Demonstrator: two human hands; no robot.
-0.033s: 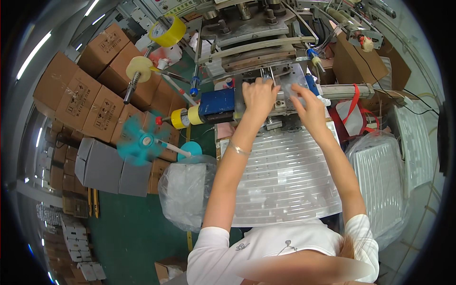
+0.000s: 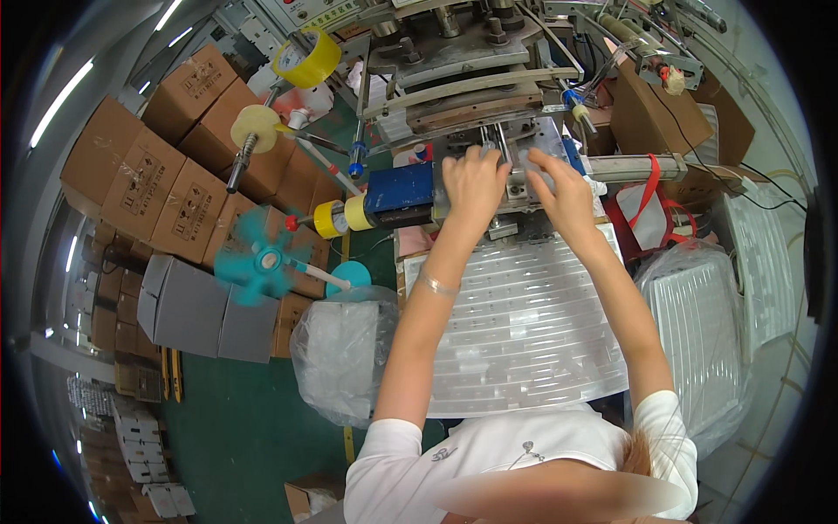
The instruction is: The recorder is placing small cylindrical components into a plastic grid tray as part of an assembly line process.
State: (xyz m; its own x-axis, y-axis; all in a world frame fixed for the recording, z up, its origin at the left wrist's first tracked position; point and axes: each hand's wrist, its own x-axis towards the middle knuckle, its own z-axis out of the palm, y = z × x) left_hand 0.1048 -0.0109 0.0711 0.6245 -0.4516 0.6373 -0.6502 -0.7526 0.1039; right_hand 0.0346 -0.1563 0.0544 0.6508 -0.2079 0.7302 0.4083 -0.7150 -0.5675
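Both my arms reach forward to the bed of a metal press machine [image 2: 471, 87]. My left hand [image 2: 471, 179] rests on the machine's plate, fingers curled down at the left edge of a clear plastic piece [image 2: 530, 173]. At the right edge of that piece is my right hand [image 2: 566, 194], fingers closed on it. The piece lies under the press head and is partly hidden by my fingers. Under my forearms, a stack of clear ribbed plastic trays [image 2: 524, 341] covers the work table.
Brown cardboard boxes [image 2: 166, 175] and grey cartons [image 2: 188, 306] are piled at the left. A teal fan [image 2: 262, 262] spins beside a clear plastic bag [image 2: 345, 349]. A yellow tape roll [image 2: 305, 57] hangs above. A bagged stack of trays [image 2: 698, 323] stands at the right.
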